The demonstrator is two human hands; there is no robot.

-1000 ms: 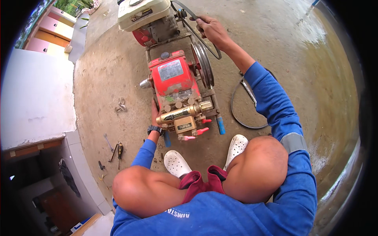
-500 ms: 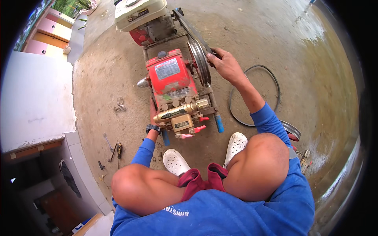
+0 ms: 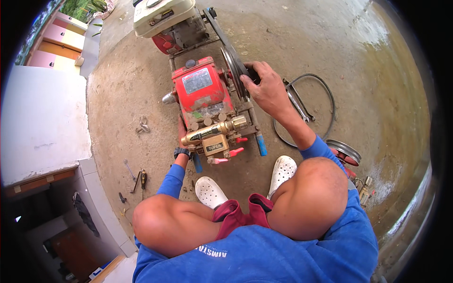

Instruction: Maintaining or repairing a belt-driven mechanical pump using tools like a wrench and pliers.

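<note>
A black drive belt (image 3: 221, 35) extends from the side of the engine (image 3: 171, 23) to the large grooved wheel (image 3: 231, 68) beside the red pump (image 3: 203, 89), in front of the person. The right hand (image 3: 269, 89) is curled at the wheel's outer edge, thumb and fingers closed about the belt. The left hand (image 3: 182, 132) lies along the pump's far left side; its fingers are hidden, so whether it grips cannot be told. The belt is probably light, tough and bendable lengthwise but springy, and should grip rather than slip unless oily; it is best held by its outer back, clear of the groove where fingertips could be pinched. The pump and engine look heavy and rigid, the metal frame (image 3: 252, 118) offering the firmest hold.
</note>
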